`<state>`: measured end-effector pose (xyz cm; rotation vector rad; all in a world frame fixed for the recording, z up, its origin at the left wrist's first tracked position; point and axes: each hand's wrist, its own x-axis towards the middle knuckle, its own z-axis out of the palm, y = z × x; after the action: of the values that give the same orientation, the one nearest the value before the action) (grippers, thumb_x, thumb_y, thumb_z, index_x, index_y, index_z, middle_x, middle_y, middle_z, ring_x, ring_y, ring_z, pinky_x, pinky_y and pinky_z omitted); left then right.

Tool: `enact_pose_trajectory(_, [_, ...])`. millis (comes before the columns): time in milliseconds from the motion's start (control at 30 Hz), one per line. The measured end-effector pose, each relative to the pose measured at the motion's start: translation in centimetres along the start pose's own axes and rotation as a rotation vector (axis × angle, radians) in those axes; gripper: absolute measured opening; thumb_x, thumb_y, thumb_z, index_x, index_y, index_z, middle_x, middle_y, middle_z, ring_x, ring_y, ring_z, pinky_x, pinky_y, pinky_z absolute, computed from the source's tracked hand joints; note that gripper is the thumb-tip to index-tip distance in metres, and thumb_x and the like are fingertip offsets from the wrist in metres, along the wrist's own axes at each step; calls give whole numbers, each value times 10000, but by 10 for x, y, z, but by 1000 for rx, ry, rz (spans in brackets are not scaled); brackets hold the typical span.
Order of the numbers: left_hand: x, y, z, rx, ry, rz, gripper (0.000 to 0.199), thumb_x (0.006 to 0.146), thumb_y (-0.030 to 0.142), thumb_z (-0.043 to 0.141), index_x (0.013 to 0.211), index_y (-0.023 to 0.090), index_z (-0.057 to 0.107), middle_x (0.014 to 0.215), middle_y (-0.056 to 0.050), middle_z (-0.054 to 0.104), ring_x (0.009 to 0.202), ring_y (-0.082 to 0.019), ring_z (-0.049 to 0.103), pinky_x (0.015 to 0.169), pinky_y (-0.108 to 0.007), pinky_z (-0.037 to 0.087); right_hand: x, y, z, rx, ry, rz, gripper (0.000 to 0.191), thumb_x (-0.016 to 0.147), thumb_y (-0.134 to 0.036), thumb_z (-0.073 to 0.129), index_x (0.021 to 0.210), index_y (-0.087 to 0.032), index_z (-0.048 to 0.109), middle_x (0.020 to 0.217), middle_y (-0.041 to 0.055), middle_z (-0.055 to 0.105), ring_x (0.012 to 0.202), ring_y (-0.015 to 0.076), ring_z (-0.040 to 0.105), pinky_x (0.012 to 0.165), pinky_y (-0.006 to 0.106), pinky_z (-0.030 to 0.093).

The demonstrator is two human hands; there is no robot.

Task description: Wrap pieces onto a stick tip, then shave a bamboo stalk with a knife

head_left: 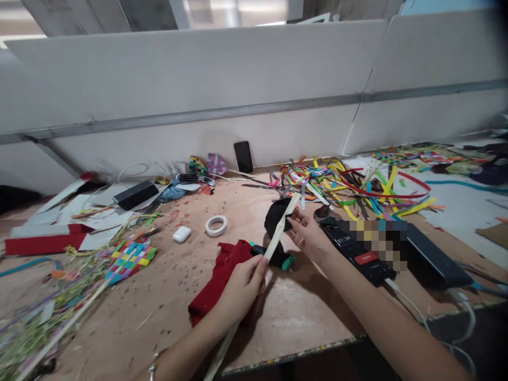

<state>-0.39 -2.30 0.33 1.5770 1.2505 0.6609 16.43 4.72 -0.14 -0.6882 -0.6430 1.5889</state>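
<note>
A long, flat, pale strip (pixel 274 241) runs diagonally up from the table's front edge, between both my hands. My left hand (pixel 246 279) is closed around its middle. Near the strip's upper end, my right hand (pixel 306 233) pinches it with closed fingertips. Behind the strip is a black, soft-looking item (pixel 273 214); whether my right fingers touch it too, I cannot tell. A folded red cloth (pixel 216 283) lies under and beside my left hand. Between the hands sits a dark bundle with a green edge (pixel 289 262), partly hidden by the strip.
A tape roll (pixel 216 226) and a white earbud case (pixel 181 234) lie left of centre. Colourful strips (pixel 317 180) pile up at the back right. A cabled phone (pixel 353 248) is by my right forearm. A woven multicoloured piece (pixel 130 259) lies left. A white partition (pixel 198 74) stands behind.
</note>
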Motion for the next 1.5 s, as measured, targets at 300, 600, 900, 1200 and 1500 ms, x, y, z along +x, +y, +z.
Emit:
enact_pose_trajectory(300, [-2,9,-4,39,-91,-13,428,860,484,303,636,141,426,514,43,406,486,-50,375,495,-168,270,8,-20,-7,-13,199,-175,422,420,-262,811,768,-162,595,698,-30,635,551,53,576,484,130,456])
enact_pose_trajectory(600, [-3,8,0,-124,-130,-34,404,838,475,364,606,146,400,505,51,374,415,-26,335,416,-152,242,4,-34,-8,-91,235,-180,498,402,-370,792,808,-181,574,560,-78,520,388,1,364,356,124,287])
enact_pose_trajectory(900, [0,2,-3,-581,-275,-96,383,810,502,415,630,170,357,357,108,260,289,2,157,306,-110,113,-11,-2,10,-168,63,23,382,474,-287,783,790,-183,596,720,-30,590,588,40,517,527,127,423])
enact_pose_trajectory(1200, [0,3,-1,-626,-332,-143,395,802,515,421,619,174,345,348,110,261,272,2,150,284,-110,123,0,-17,-4,-171,184,-94,501,437,-438,780,814,-176,577,492,-76,469,380,12,369,336,125,254])
enact_pose_trajectory(1500, [-2,3,1,-607,-278,-138,421,780,542,444,609,170,344,352,109,257,283,7,155,297,-102,123,-4,-12,1,-190,115,-127,442,456,-411,780,773,-175,582,599,-40,554,480,34,466,416,129,371])
